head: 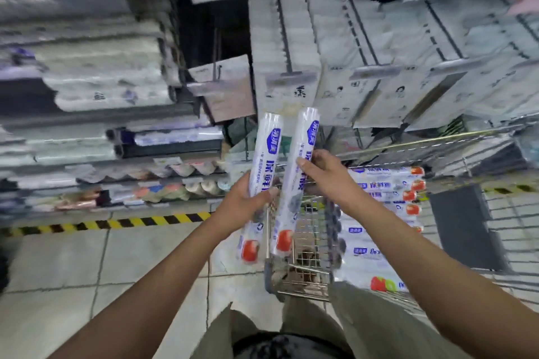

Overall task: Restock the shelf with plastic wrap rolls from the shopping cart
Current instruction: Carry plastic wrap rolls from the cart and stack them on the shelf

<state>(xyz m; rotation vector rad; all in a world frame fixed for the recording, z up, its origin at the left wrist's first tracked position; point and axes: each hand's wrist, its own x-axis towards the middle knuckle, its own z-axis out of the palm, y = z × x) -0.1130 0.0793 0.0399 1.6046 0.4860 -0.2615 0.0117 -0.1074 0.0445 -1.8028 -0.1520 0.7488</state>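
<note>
I hold two white plastic wrap rolls with blue labels and a red fruit picture, both nearly upright over the cart's left edge. My left hand grips the left roll at its middle. My right hand grips the right roll a little higher. The rolls stand side by side, close but apart. Several more rolls lie stacked in the wire shopping cart below my right arm. The shelf with stacked packaged goods is to the left.
Hanging white bag packs fill the rack straight ahead and to the right. A yellow-black hazard stripe runs along the shelf's base on the tiled floor. Dark boxed rolls lie on a middle shelf level. The view is blurred.
</note>
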